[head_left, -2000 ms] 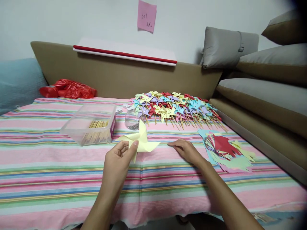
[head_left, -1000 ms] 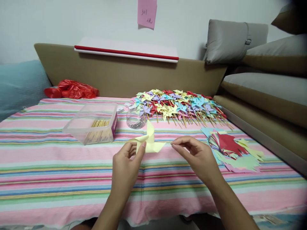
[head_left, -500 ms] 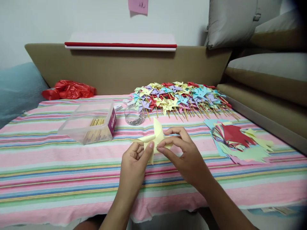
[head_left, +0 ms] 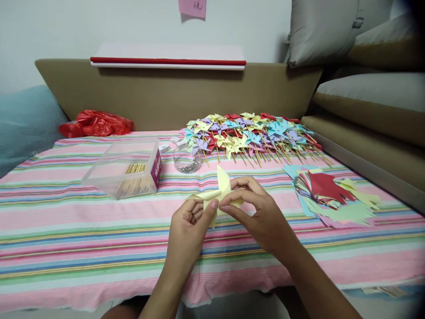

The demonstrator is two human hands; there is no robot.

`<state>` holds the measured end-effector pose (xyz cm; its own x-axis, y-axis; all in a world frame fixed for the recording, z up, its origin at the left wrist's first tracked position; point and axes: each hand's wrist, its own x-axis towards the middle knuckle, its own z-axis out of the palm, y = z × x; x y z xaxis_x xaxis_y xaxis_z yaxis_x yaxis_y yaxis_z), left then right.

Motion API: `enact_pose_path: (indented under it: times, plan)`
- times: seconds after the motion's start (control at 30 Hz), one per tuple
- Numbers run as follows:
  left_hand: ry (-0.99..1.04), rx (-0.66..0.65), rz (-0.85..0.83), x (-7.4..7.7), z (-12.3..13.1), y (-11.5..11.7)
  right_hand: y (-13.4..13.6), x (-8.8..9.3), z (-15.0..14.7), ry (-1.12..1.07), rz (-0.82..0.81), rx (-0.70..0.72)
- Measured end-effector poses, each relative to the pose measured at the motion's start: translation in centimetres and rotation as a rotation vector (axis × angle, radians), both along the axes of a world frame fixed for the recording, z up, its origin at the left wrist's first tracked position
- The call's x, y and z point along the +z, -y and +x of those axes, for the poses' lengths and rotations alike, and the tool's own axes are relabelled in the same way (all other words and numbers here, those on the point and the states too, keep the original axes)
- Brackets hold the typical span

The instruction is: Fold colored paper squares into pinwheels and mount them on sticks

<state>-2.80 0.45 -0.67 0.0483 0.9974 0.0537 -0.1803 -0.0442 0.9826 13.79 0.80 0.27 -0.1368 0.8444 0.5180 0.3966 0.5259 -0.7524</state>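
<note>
A pale yellow paper pinwheel (head_left: 223, 184), folded and without a stick in view, is held up above the striped cloth. My left hand (head_left: 191, 223) pinches its lower left part between thumb and curled fingers. At the pinwheel's centre, the thumb and index finger of my right hand (head_left: 257, 212) pinch something tiny, perhaps a pin, too small to make out clearly. Beyond my hands stands a clear round container (head_left: 187, 161) with small metal pieces inside. Left of it lies a clear plastic box (head_left: 114, 188) of wooden sticks (head_left: 135, 177).
Many colourful pinwheels on sticks (head_left: 245, 137) are heaped at the back. Cut paper sheets (head_left: 332, 190) are stacked at the right. A red plastic bag (head_left: 99, 124) lies at the back left. Cushions (head_left: 372, 97) line the right side of the striped cloth (head_left: 99, 239).
Both hands and the yellow pinwheel have shifted slightly right in the picture, and the pinwheel is turned a little. The right fingertips remain at its centre.
</note>
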Motion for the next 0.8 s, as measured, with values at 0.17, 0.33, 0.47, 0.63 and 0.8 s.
enact_pose_path:
  times: [0.17, 0.33, 0.47, 0.63, 0.8]
  plan:
    - [-0.044, -0.002, 0.076, -0.2, -0.1, 0.1, 0.1, 0.4, 0.0, -0.036, -0.086, 0.022]
    - [-0.099, -0.030, 0.180, -0.5, -0.1, -0.1, 0.1, 0.6, -0.2, -0.106, -0.167, 0.034]
    - [-0.126, -0.054, 0.249, -0.8, -0.2, -0.1, 0.0, 0.6, -0.1, -0.184, -0.224, 0.049]
    - [-0.205, -0.051, 0.304, -0.9, -0.4, -0.1, -0.2, -0.1, -0.1, -0.264, -0.293, 0.068]
    - [-0.241, -0.031, 0.308, -0.8, -0.4, 0.0, -0.3, -0.7, -0.3, -0.501, -0.405, 0.030]
